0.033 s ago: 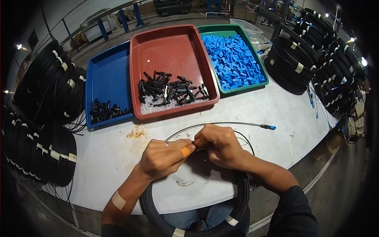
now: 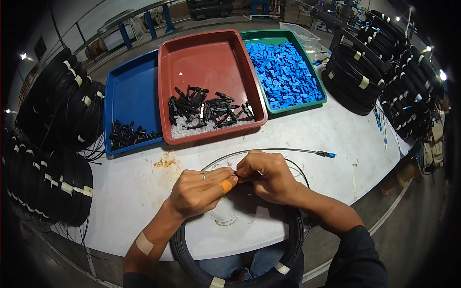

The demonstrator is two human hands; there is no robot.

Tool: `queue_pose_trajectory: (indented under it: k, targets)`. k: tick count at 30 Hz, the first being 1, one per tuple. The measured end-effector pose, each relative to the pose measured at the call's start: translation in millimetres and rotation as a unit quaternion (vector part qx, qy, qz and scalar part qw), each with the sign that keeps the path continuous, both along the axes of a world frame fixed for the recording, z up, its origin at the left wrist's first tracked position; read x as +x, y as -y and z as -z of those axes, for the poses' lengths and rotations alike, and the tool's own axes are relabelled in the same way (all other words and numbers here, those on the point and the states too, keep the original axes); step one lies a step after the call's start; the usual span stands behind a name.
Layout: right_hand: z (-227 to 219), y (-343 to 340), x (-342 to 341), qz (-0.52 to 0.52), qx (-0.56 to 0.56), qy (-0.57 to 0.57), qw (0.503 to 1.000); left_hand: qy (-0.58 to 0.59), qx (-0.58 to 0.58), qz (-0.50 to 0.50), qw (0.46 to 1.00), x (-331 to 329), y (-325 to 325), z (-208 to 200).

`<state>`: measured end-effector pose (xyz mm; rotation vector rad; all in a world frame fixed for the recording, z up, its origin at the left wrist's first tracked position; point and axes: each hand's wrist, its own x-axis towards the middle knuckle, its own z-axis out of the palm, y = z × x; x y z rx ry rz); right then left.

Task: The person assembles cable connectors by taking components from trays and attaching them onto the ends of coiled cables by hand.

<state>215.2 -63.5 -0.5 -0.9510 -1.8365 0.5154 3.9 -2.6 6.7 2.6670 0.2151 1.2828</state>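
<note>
My left hand [image 2: 202,192], with a ring and an orange wrap on a finger, is closed in a pinch. Its fingertips meet those of my right hand [image 2: 270,176], also closed, over the middle of the table. Between them shows a small black piece [image 2: 236,173], mostly hidden by the fingers, so its kind is unclear. Under my forearms a coil of black cable [image 2: 180,247] hangs over the table's near edge, bound with pale tape. One cable end with a black and blue connector [image 2: 327,154] lies on the table beyond my right hand.
Across the far side stand a blue tray [image 2: 132,89] and a red tray [image 2: 206,57], both with black parts, and a green tray [image 2: 314,86] of blue pieces. Stacked cable coils flank me on the left [image 2: 53,187] and right [image 2: 353,79]. Yellowish crumbs [image 2: 165,161] lie near the trays.
The fingertips of my right hand have shifted very slightly against those of my left. Everything else stays in place.
</note>
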Motion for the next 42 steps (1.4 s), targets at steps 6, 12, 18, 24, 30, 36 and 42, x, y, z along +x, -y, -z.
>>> queue_pose_trajectory:
  k: [6,12,18,24,30,36,42]
  targets:
    - [-5.0,-1.0,-4.5,0.05,0.046,0.027,0.997,0.047,-0.047,-0.017,0.998,1.1,-1.5,1.4]
    - [-11.4,1.3,-3.6,0.071,0.194,0.126,0.97,0.046,-0.224,-0.012,0.973,-4.0,2.0,-3.7]
    - [-5.6,5.8,-2.9,0.056,0.107,0.111,0.986,0.034,-0.213,0.004,0.976,-2.1,-0.1,-2.6]
    - [3.3,-1.7,0.9,0.019,0.048,0.043,0.998,-0.009,0.008,-0.016,1.0,2.2,1.3,-2.6]
    - [-1.9,-2.3,-2.1,0.04,0.122,0.092,0.987,0.047,-0.127,-0.019,0.991,-0.5,-1.1,0.7]
    - [0.6,-1.6,-1.7,0.058,0.189,0.142,0.97,0.019,-0.295,-0.018,0.955,-4.7,0.7,-6.4]
    - [-2.8,1.9,0.9,0.036,0.089,0.079,0.992,0.009,-0.145,0.001,0.989,2.0,0.3,-1.5]
